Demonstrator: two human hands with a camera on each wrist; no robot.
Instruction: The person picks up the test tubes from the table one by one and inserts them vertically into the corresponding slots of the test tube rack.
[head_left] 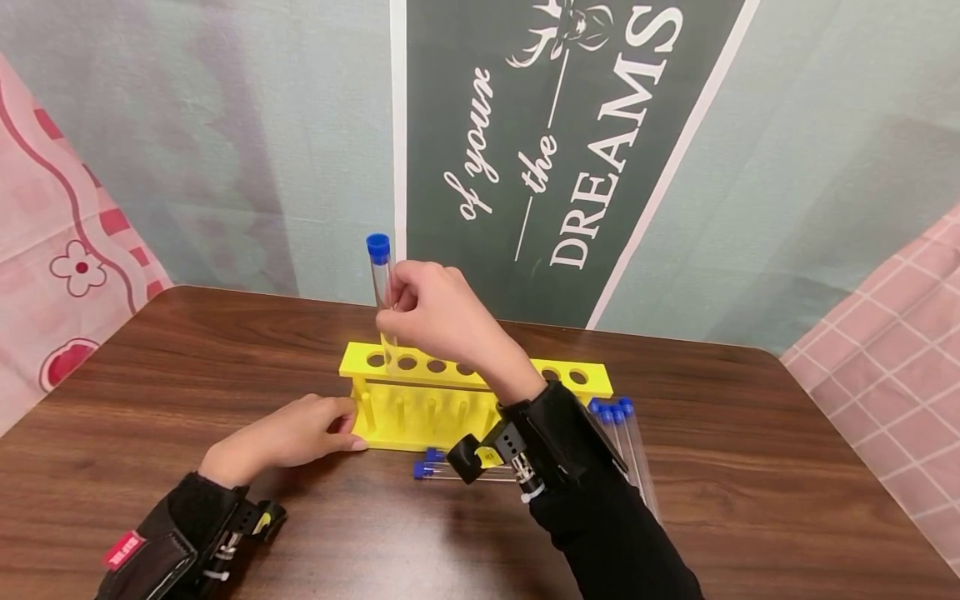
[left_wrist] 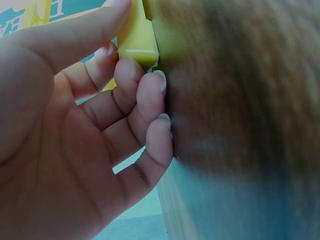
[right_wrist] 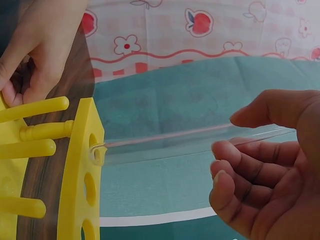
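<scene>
A yellow test tube rack (head_left: 420, 377) with a row of round holes and upright pegs stands on the table. My right hand (head_left: 453, 317) pinches a clear test tube (head_left: 381, 287) with a blue cap between thumb and fingers above the rack's left end. In the right wrist view the tube's rounded bottom meets the end hole in the top board; how deep it sits is hard to tell. My left hand (head_left: 303, 429) grips the rack's left end low at the base, thumb in front, with the fingertips by the tabletop in the left wrist view.
Blue-capped tubes (head_left: 429, 471) lie in front of the rack, partly behind my right wrist. Several more capped tubes (head_left: 630, 442) lie at the rack's right, partly hidden by my sleeve. A printed cloth (head_left: 322, 150) hangs behind the brown wooden table (head_left: 750, 467).
</scene>
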